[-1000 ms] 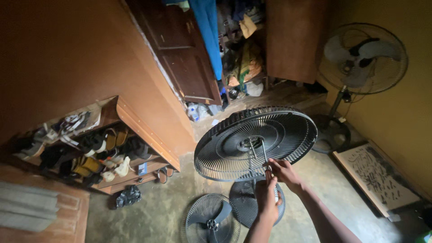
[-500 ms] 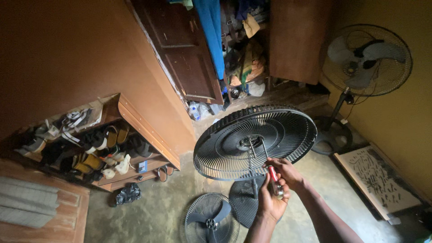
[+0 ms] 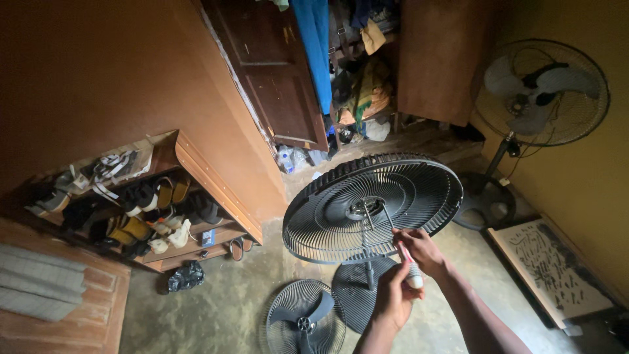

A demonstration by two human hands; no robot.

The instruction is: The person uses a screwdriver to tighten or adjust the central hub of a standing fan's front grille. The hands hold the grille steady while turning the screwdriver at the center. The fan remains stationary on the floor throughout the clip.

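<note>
Both hands meet just near of the tilted fan guard (image 3: 373, 206). The right hand (image 3: 419, 249) is closed around a red-and-white-handled screwdriver (image 3: 407, 262); its shaft runs up-left to the guard's hub. The left hand (image 3: 393, 298) cups the handle's butt from below, fingers curled. The tip could slip off the hub and jab through the wire ribs, since the guard sits tilted on 1 thin pole. The tip is lost among the ribs; the dim room blurs the fastener.
</note>
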